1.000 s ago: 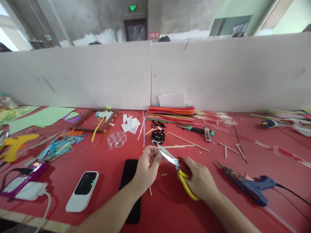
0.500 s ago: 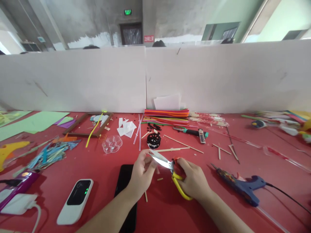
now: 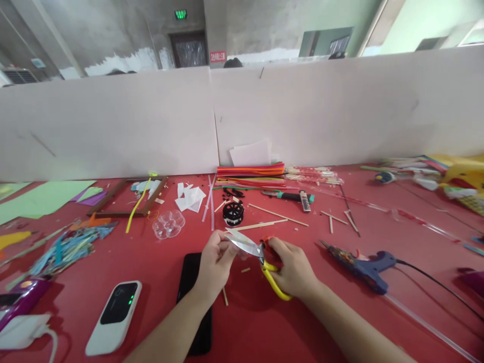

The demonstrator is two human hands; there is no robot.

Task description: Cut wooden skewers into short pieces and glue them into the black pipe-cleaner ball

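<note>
My right hand (image 3: 295, 267) is closed around the yellow handles of a pair of scissors (image 3: 275, 282). Their blades point left, the tips reaching the fingers of my left hand (image 3: 212, 267). That hand is pinched closed at the blades; what lies between its fingers is too small to make out. A bit of red shows by my right fingers at the scissors' pivot. Just beyond the blades sits a small black wheel-like piece (image 3: 233, 214), with thin wooden sticks (image 3: 278, 215) beside it. Under my left wrist lies a black phone (image 3: 188, 275), partly covered by the arm.
A blue glue gun (image 3: 363, 267) with a cord lies at right, a white device (image 3: 113, 317) at left. Behind are a utility knife (image 3: 289, 196), bundled pipe cleaners (image 3: 249, 174), white paper pieces (image 3: 191, 198), a clear plastic palette (image 3: 169, 224) and a brown frame (image 3: 113, 199). A white partition (image 3: 151, 126) closes the back.
The view has shifted, so most things on the table sit further left in the picture. Both hands keep nearly the same pose, with the scissors still at my left fingers.
</note>
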